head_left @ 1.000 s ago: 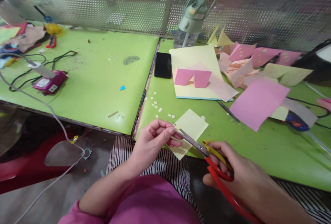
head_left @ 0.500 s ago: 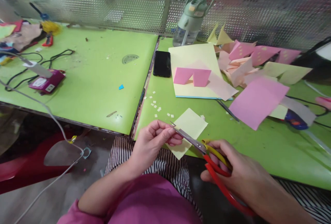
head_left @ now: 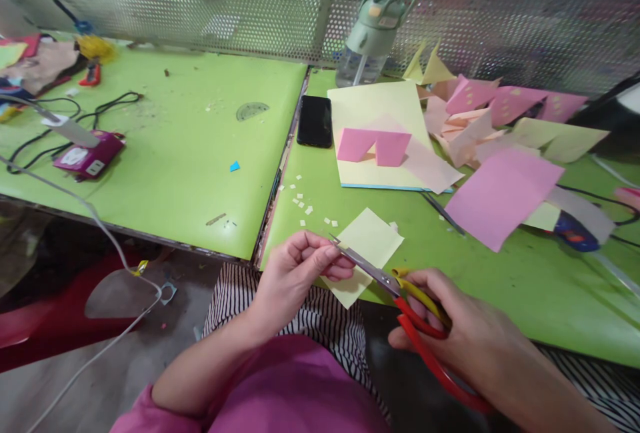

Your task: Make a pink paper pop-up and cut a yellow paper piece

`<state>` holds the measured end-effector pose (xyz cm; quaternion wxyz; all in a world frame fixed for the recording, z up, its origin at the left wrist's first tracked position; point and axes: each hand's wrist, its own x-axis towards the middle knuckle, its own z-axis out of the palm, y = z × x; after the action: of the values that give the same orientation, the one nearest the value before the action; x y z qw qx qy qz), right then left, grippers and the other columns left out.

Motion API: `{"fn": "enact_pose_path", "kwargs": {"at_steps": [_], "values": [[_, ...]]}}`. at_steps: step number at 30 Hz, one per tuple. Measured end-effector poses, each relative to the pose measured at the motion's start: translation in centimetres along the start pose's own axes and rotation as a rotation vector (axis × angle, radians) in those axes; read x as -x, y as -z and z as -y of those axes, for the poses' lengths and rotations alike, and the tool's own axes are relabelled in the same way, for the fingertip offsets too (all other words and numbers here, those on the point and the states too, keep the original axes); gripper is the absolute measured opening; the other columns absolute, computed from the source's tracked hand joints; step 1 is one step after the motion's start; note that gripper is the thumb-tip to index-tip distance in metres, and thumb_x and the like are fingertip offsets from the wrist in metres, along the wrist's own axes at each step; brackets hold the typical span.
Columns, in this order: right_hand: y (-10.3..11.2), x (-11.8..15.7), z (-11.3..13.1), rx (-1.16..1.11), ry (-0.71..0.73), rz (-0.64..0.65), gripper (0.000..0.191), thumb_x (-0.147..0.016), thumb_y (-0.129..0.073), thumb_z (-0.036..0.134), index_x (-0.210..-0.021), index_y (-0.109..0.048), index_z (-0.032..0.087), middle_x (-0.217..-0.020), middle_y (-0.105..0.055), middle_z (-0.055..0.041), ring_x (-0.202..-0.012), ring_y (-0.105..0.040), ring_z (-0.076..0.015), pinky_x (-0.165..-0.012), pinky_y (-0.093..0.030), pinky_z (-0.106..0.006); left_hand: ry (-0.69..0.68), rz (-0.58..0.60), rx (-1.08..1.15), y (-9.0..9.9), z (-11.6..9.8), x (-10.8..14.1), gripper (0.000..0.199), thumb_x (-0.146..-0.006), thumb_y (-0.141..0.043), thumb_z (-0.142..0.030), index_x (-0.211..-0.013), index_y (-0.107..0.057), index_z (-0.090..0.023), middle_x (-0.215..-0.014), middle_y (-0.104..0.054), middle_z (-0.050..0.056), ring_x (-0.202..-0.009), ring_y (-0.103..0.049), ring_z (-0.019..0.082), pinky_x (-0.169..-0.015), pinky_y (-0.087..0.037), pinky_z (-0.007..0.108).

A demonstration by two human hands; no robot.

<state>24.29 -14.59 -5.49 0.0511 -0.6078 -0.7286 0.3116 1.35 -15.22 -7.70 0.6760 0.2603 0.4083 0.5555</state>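
Observation:
My left hand (head_left: 300, 263) is closed in a pinch, thumb against fingertips. A tiny pale sliver, seemingly paper, shows at those fingertips, mostly hidden. My right hand (head_left: 445, 310) grips scissors with red and yellow handles (head_left: 425, 353). Their slim blades (head_left: 365, 265) point left, with the tips slightly apart right at my left fingertips. Beneath the blades, a pale yellow paper sheet (head_left: 373, 236) lies at the table's front edge, partly covered by my left hand and the scissors. Several small pale paper squares (head_left: 303, 205) are scattered beyond my left hand.
On the green table (head_left: 190, 126) lie a black phone (head_left: 314, 121), a folded pink paper (head_left: 393, 148) on a cream sheet (head_left: 375, 103), and a flat pink sheet (head_left: 505, 196). A water bottle (head_left: 367, 46) stands at the back. Left are a purple box (head_left: 90, 153) and cables.
The view has shifted very slightly. Both hands and the scissors keep nearly the same position, with the blade tips still at my left fingertips.

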Motion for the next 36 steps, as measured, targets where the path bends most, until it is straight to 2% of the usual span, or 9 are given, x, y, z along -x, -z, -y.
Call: {"fn": "enact_pose_path", "kwargs": {"at_steps": [3,8,12,16,19,24,30,36], "values": [[0.1,-0.1,0.0,0.011,0.006,-0.013,0.041,-0.068,-0.072,0.058,-0.092,-0.058,0.029,-0.063,-0.071,-0.0004,-0.049,-0.064,-0.0227,-0.043,-0.041,-0.029,0.006,-0.019,-0.03,0.0,0.0,0.0,0.027,-0.08,-0.078,-0.037,-0.08,-0.062,-0.015,-0.073,-0.077,0.005,-0.066,-0.076,0.017,-0.068,-0.064,0.028],[0.5,-0.3,0.6,0.024,-0.028,0.035,0.04,-0.063,-0.076,0.057,-0.087,-0.059,0.028,-0.064,-0.072,-0.0006,-0.05,-0.065,-0.0237,-0.043,-0.041,-0.03,0.014,-0.024,-0.028,0.0,-0.2,0.0,0.025,-0.079,-0.078,-0.035,-0.08,-0.063,-0.015,-0.072,-0.077,0.005,-0.065,-0.075,0.016,-0.068,-0.064,0.028],[0.1,0.0,1.6,0.021,-0.067,-0.074,0.038,-0.067,-0.071,0.062,-0.082,-0.058,0.029,-0.057,-0.067,0.0017,-0.048,-0.061,-0.0224,-0.045,-0.037,-0.031,0.024,-0.021,-0.003,0.1,-0.3,-0.1,0.026,-0.079,-0.08,-0.034,-0.082,-0.064,-0.014,-0.073,-0.077,0.005,-0.065,-0.075,0.015,-0.069,-0.063,0.027],[-0.1,0.4,2.2,-0.041,-0.088,-0.166,0.042,-0.07,-0.065,0.068,-0.084,-0.058,0.029,-0.066,-0.072,-0.002,-0.057,-0.065,-0.0258,-0.052,-0.041,-0.034,0.036,-0.01,0.032,0.3,-0.5,-0.1,0.026,-0.081,-0.079,-0.035,-0.082,-0.065,-0.013,-0.077,-0.079,0.006,-0.067,-0.075,0.015,-0.07,-0.063,0.026],[0.1,0.7,2.1,-0.073,-0.103,-0.207,0.045,-0.071,-0.063,0.07,-0.089,-0.058,0.028,-0.069,-0.075,-0.0042,-0.062,-0.066,-0.0267,-0.056,-0.044,-0.035,0.055,-0.013,0.069,0.5,-0.5,-0.2,0.024,-0.083,-0.078,-0.033,-0.084,-0.065,-0.013,-0.079,-0.08,0.006,-0.068,-0.075,0.014,-0.07,-0.062,0.024],[-0.1,1.1,1.4,-0.022,-0.071,-0.228,0.047,-0.071,-0.064,0.069,-0.094,-0.061,0.028,-0.069,-0.075,-0.0041,-0.058,-0.065,-0.0254,-0.053,-0.044,-0.035,0.066,-0.023,0.062,0.6,-0.5,-0.3,0.024,-0.084,-0.076,-0.034,-0.088,-0.067,-0.013,-0.084,-0.08,0.007,-0.071,-0.076,0.014,-0.075,-0.062,0.025],[-0.6,1.2,0.5,0.004,-0.041,-0.232,0.046,-0.071,-0.063,0.067,-0.095,-0.062,0.029,-0.07,-0.073,-0.0035,-0.056,-0.064,-0.0247,-0.05,-0.044,-0.035,0.052,-0.026,0.02,0.6,-0.4,-0.2,0.023,-0.084,-0.076,-0.035,-0.084,-0.065,-0.014,-0.082,-0.08,0.007,-0.069,-0.076,0.015,-0.073,-0.062,0.026],[-0.5,1.3,0.6,-0.137,-0.079,-0.216,0.044,-0.064,-0.073,0.061,-0.092,-0.061,0.029,-0.067,-0.068,0.0002,-0.054,-0.061,-0.0213,-0.049,-0.043,-0.032,0.054,-0.012,0.005,0.6,-0.4,-0.1,0.025,-0.082,-0.078,-0.036,-0.083,-0.066,-0.014,-0.081,-0.08,0.007,-0.067,-0.076,0.015,-0.067,-0.062,0.025]]}}
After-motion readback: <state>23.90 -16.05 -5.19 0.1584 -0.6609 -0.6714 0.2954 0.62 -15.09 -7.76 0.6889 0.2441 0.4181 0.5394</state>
